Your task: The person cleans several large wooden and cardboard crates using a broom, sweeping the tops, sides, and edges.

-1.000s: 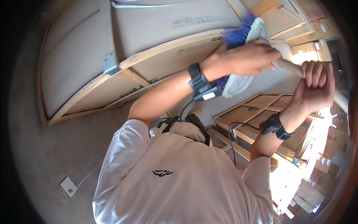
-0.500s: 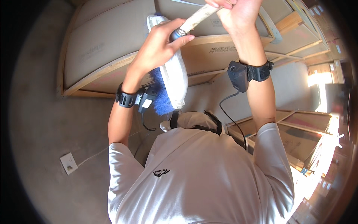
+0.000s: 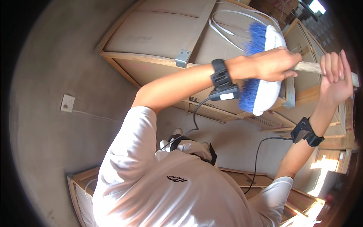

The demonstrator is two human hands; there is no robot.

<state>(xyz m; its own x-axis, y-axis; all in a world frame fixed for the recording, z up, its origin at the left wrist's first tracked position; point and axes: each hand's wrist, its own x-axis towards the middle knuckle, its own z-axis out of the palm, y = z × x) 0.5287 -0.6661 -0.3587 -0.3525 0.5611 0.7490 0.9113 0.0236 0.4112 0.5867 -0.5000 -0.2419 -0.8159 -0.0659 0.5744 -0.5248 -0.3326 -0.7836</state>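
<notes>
A broom with a white head and blue bristles hangs in front of the crate at the upper right, its bristles turned left. My left hand is closed around the broom where the head meets its pale wooden handle. Farther along that handle, toward its right end, my right hand grips it with the fingers bent over the wood. The grip of the left fingers is partly hidden behind the back of the hand. Each wrist carries a black strapped device with a cable.
A large cardboard crate with wooden edges and a metal corner bracket stands ahead. White strapping lies loose over its top. Another wood-framed crate is behind me. A wall socket with a cord is at the left.
Both hands have carried the broom to the right, and my view has shifted. The left arm now reaches across my front. The bristles still point left.
</notes>
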